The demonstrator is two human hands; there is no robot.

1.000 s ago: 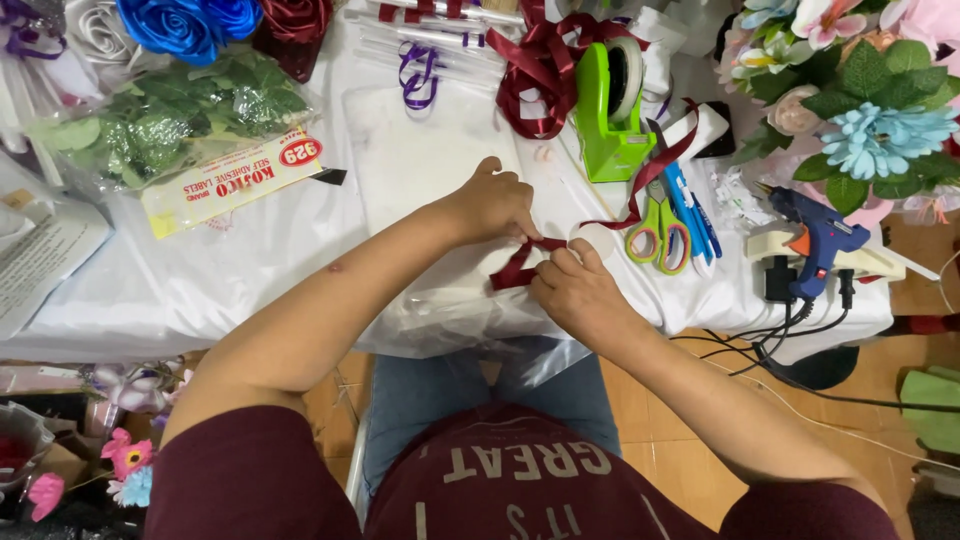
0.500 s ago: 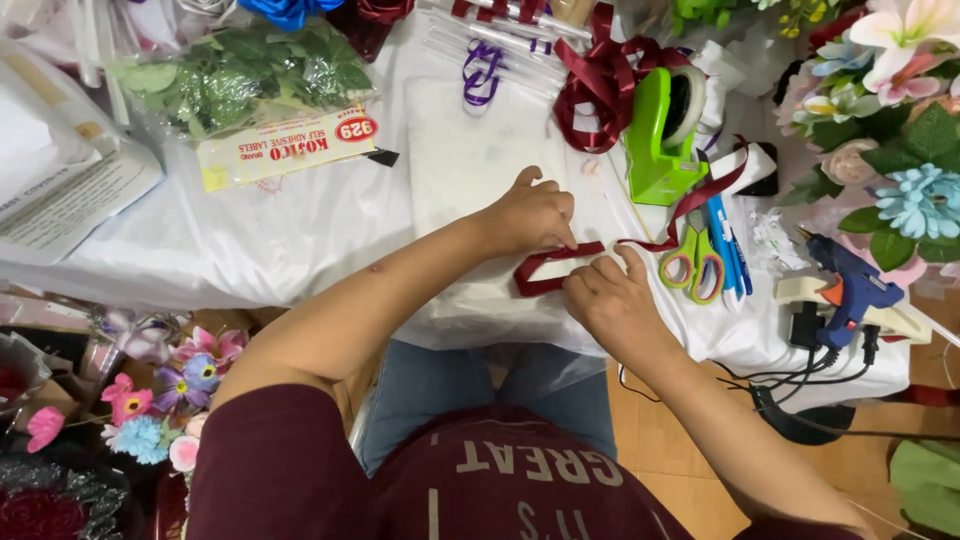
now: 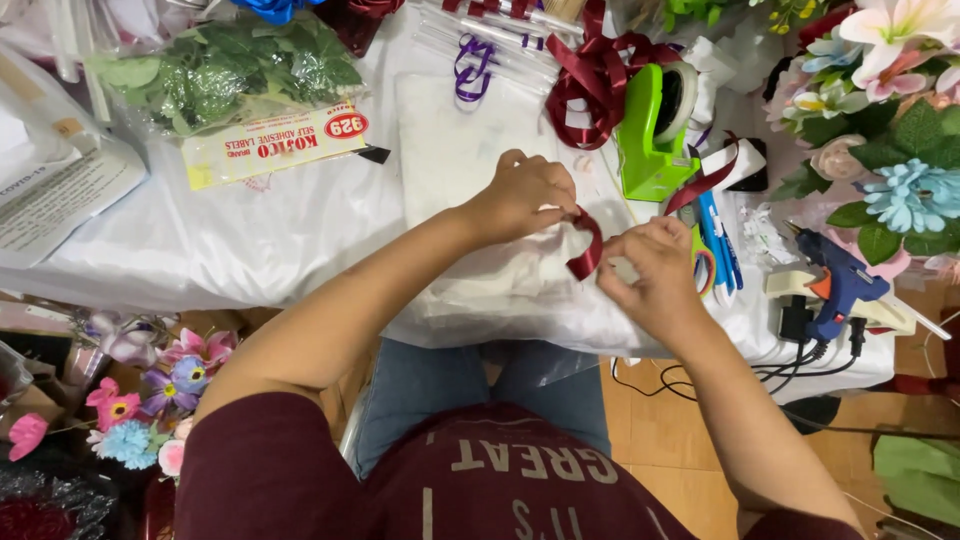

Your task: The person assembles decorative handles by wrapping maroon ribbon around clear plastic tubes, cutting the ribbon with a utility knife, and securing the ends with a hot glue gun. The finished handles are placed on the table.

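Maroon ribbon point(image 3: 588, 250) is pinched into a loop by both hands, left hand point(image 3: 525, 195) and right hand point(image 3: 655, 270), over the white-covered bench point(image 3: 300, 230), near a green tape dispenser point(image 3: 655, 130).

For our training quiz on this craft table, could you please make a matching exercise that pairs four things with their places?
Things:
1. dark red satin ribbon strip
2. bright green plastic tape dispenser
3. blue hot glue gun
4. clear bag of green fabric leaves

Places:
A. far left of the table
B. right edge, by the power strip
C. between the left hand and right hand
D. just beyond the right hand

Pairs: 1-C, 2-D, 3-B, 4-A
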